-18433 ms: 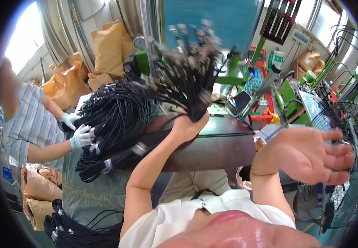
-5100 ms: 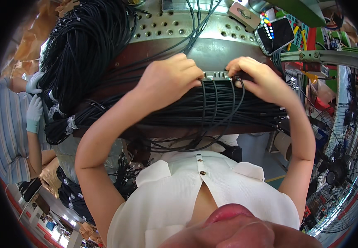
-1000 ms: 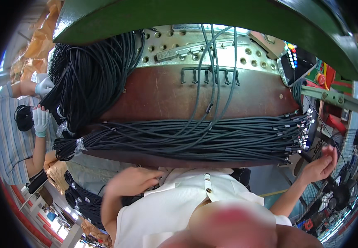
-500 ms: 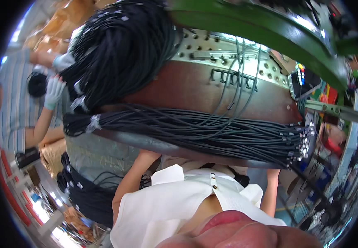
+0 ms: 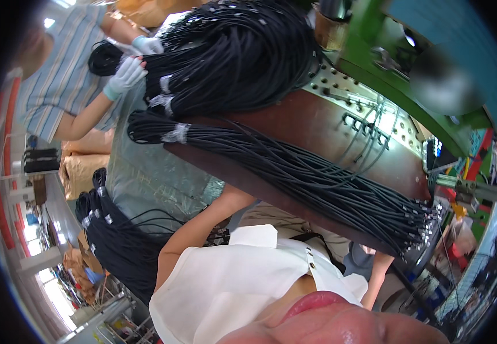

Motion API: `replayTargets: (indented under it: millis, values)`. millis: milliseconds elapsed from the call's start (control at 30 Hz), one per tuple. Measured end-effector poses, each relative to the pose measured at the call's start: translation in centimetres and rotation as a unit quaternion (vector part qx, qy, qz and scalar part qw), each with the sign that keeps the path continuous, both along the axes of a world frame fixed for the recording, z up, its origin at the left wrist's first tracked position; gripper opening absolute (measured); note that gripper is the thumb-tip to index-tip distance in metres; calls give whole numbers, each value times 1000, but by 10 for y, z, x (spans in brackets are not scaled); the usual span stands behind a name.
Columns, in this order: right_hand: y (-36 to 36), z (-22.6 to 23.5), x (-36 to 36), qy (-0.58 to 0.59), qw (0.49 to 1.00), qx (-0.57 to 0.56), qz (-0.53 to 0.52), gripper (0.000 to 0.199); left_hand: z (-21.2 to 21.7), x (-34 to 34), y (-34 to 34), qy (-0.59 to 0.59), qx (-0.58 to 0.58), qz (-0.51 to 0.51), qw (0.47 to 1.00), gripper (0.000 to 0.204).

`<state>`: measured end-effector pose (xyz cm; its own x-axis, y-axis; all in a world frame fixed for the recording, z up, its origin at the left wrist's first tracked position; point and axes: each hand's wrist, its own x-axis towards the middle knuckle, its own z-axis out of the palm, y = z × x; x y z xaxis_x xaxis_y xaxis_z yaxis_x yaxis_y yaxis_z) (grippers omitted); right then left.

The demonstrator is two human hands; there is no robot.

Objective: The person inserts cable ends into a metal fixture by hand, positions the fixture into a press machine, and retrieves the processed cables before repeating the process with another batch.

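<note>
A long bundle of black cables (image 5: 271, 155) lies across a brown board (image 5: 300, 123) in front of me, bound near its left end with a clear tie (image 5: 175, 133). Metal-tipped ends (image 5: 423, 223) fan out at the right. My left forearm (image 5: 220, 209) runs up to the board's near edge, and the hand is hidden beneath it. My right forearm (image 5: 379, 272) reaches the same edge near the cable tips; that hand is hidden too. A black comb-like holder (image 5: 366, 129) sits on the board, with a few thin cables crossing it.
A big heap of black cables (image 5: 237, 57) stands behind the bundle. At the left a co-worker's gloved hand (image 5: 125, 77) is beside it. A green machine frame (image 5: 375, 63) arches over the perforated metal plate (image 5: 332, 80). More cable bundles (image 5: 122, 246) hang at lower left.
My view has turned, so the board and bundle now slope down to the right and the co-worker shows more fully. Both my hands stay hidden below the board.
</note>
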<state>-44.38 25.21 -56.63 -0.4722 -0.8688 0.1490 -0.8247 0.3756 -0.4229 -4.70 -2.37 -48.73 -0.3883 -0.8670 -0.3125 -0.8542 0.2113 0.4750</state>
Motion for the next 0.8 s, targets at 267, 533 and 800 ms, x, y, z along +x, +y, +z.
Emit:
replayTargets:
  millis: [267, 533, 800]
  values:
    - [-58, 149, 45, -286, 856, 393, 177, 24, 63, -8, -4, -9, 105, -340, 934, 41]
    - [-266, 143, 1, 24, 976, -41, 214, 28, 112, -144, -28, 283, -105, -466, 832, 28]
    - [-267, 136, -2, 84, 976, 55, 196, 22, 66, -143, -73, 136, -275, -476, 824, 21]
